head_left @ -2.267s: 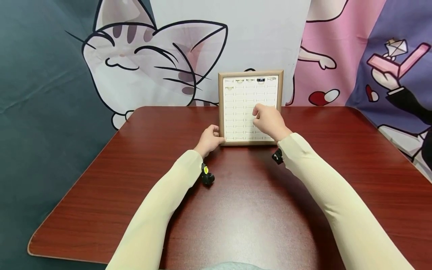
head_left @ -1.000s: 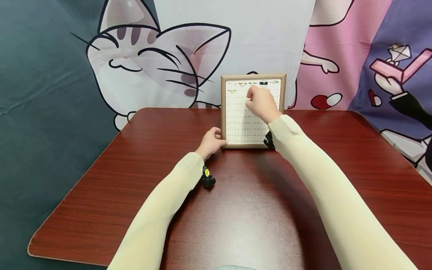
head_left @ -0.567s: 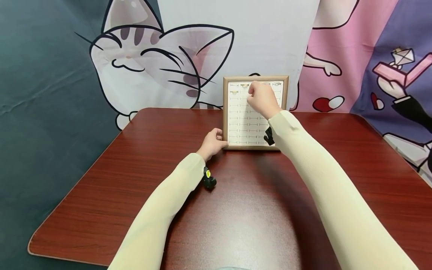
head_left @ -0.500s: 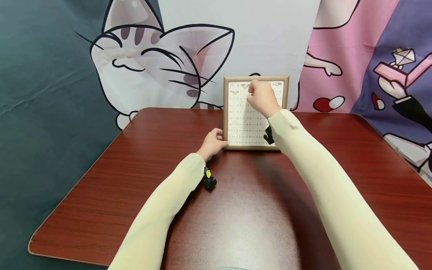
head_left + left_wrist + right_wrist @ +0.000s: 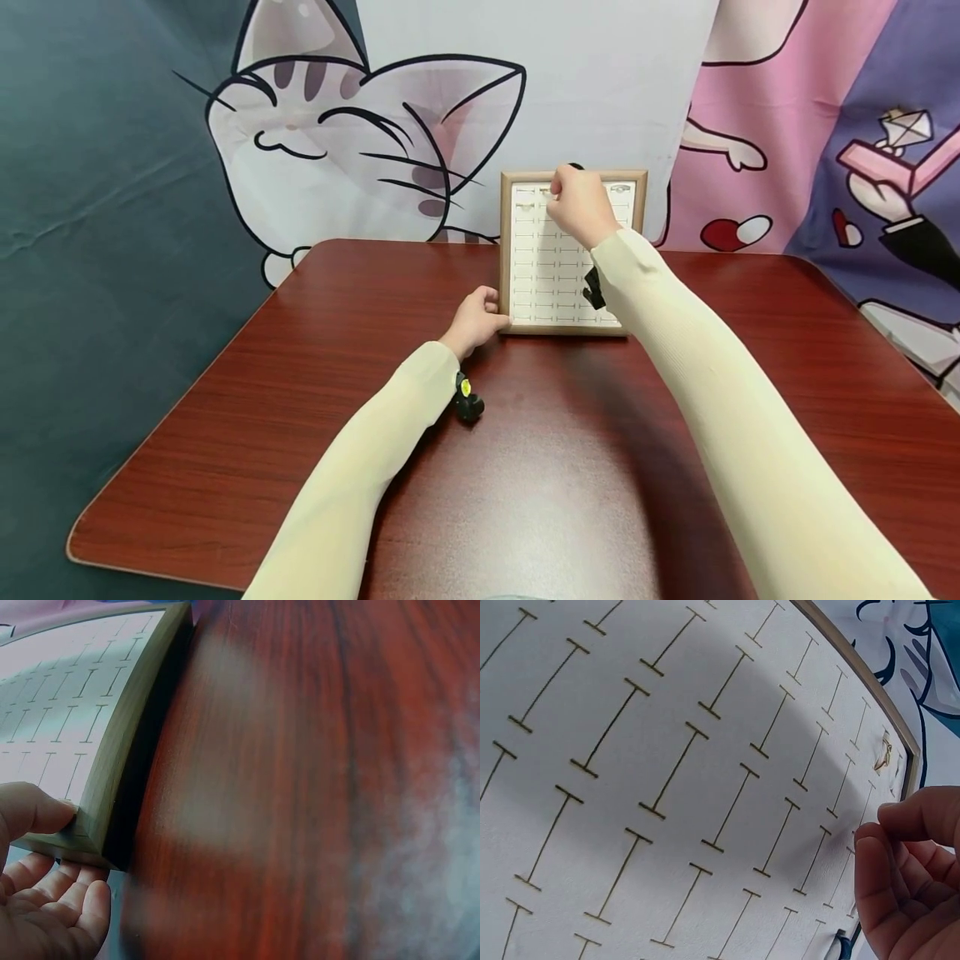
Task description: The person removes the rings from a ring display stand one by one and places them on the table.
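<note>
Raised higher up the board (image 5: pixel 540 279), the right hand (image 5: pixel 582 207) curls, its grasp unclear, while the left hand (image 5: pixel 476 320) pinches the rim (image 5: pixel 124 735), sensible on something seemingly light and stiff.

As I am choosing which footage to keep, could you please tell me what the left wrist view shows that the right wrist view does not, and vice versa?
Only the left wrist view shows the left hand holding a corner of the frame, and the table.

Only the right wrist view shows the right hand, a gold ring and, partly cut off, a dark ring.

Both show part of the frame and its white board with rows of slots.
</note>
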{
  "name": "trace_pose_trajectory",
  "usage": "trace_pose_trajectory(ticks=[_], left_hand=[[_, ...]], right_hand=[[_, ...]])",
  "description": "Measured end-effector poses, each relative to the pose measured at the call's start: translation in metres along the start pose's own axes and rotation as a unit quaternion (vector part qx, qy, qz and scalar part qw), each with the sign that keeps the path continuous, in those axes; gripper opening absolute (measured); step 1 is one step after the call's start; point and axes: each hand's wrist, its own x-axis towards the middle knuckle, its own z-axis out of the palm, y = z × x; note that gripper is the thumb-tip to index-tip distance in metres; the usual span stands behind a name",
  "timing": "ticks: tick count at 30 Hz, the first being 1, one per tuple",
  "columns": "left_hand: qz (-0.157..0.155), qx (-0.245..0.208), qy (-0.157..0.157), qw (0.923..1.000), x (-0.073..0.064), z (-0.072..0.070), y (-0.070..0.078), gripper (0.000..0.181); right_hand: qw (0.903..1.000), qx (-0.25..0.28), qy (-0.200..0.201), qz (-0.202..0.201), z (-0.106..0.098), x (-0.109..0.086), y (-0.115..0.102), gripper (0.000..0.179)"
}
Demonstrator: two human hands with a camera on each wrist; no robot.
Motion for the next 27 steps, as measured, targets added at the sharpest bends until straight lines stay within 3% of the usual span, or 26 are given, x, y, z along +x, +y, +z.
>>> trace_pose_trajectory(ticks=[19,27], left_hand=[[-0.001,0.001,-0.003,1.0000,0.001,0.001,-0.001,0.046],[0.002,-0.002,-0.003,1.0000,0.003,0.000,-0.002,0.045]], right_hand=[[0.9998,0.006,-0.013,0.016,-0.002,0.011,-0.003,0.022],[0.9993,-0.020,-0.027,0.015,-0.001,0.016,-0.008,0.025]])
